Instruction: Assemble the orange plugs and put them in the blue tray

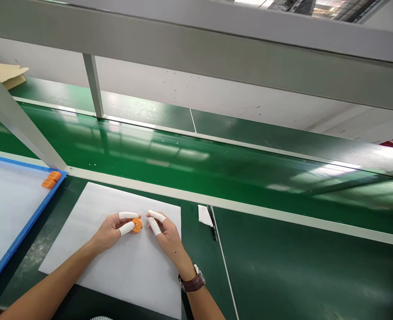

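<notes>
My left hand (111, 230) pinches a small orange moulded part (137, 225) between thumb and index finger, both wearing white finger cots. Small details mark the part's face, too fine to make out. Just to the right, my right hand (163, 230) is apart from the part, its thumb and index fingertips, also in white cots, drawn together. Whether anything tiny sits between them cannot be seen. Both hands are over a white foam sheet (126, 275) on the dark green bench.
At left lies a white tray with a blue rim (19, 240); several similar orange parts (51, 179) sit in its far corner. A white scrap (205, 215) and a black pen-like tool (214, 232) lie right of the sheet. Beyond runs a glossy green belt (170, 151), under a grey frame (196, 49).
</notes>
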Demonstrator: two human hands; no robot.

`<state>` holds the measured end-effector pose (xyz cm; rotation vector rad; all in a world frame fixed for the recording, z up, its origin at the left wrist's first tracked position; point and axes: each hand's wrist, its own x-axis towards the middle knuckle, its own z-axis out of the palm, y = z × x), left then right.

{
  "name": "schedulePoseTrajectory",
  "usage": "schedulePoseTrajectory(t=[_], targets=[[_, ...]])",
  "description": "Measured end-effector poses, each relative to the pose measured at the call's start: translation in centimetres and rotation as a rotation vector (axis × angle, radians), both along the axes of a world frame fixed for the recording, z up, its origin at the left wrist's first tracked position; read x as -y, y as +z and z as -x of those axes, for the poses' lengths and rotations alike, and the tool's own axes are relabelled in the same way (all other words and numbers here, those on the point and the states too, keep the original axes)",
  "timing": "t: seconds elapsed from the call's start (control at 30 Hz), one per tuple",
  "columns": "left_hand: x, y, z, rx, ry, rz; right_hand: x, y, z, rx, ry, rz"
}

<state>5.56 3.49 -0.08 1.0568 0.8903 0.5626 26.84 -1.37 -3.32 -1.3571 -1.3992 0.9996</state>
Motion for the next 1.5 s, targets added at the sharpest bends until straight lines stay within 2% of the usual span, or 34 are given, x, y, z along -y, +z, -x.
schedulePoseTrajectory(t=[0.13,0.3,0.37,0.47,0.53,0.6,0.67,0.73,0.8,0.87,0.93,1.07,1.17,1.37,1.5], targets=[[0.2,-0.5,0.2,0.054,-0.031,-0.022,-0.3,-0.2,0.2,0.11,0.042,-0.066],[1.2,-1.2,-0.4,0.055,0.067,-0.085,-0.3,-0.6,0.4,0.189,0.056,-0.167],[1.3,-0.6,-0.5,0.031,0.081,-0.146,-0.3,-1.0,0.4,0.201,0.049,-0.186],[0.8,1.8,0.9,-0.119,0.121,-0.329,-0.3,-1.5,0.2,0.234,0.057,-0.2],[0.0,4.1,3.2,-0.273,0.191,-0.489,-0.3,-1.8,0.1,0.258,0.067,-0.212],[-1.0,6.4,6.9,-0.41,0.309,-0.591,-0.3,-2.0,0.0,0.272,0.07,-0.215],[-2.3,8.2,11.4,-0.519,0.485,-0.6,-0.3,-2.0,-0.1,0.277,0.067,-0.211],[-3.4,9.2,16.0,-0.676,0.672,-0.565,-0.4,-1.9,0.0,0.28,0.064,-0.21],[-4.2,9.1,20.0,-0.784,0.781,-0.452,-0.5,-1.8,0.1,0.278,0.069,-0.212],[-4.5,8.1,22.7,-0.812,0.79,-0.363,-0.6,-1.7,0.1,0.275,0.07,-0.223],[-4.6,6.7,24.1,-0.795,0.758,-0.303,-0.6,-1.7,0.2,0.276,0.071,-0.226],[-4.9,4.2,24.2,-0.736,0.716,-0.254,-0.7,-1.8,0.1,0.291,0.078,-0.213],[-5.5,3.3,23.7,-0.708,0.691,-0.259,-0.6,-1.8,0.0,0.303,0.073,-0.212],[-5.9,3.1,23.0,-0.782,0.699,-0.297,-0.6,-2.1,-0.1,0.315,0.097,-0.208],[-5.1,4.0,22.4,-0.852,0.717,-0.345,-0.9,-2.2,-0.3,0.324,0.142,-0.239]])
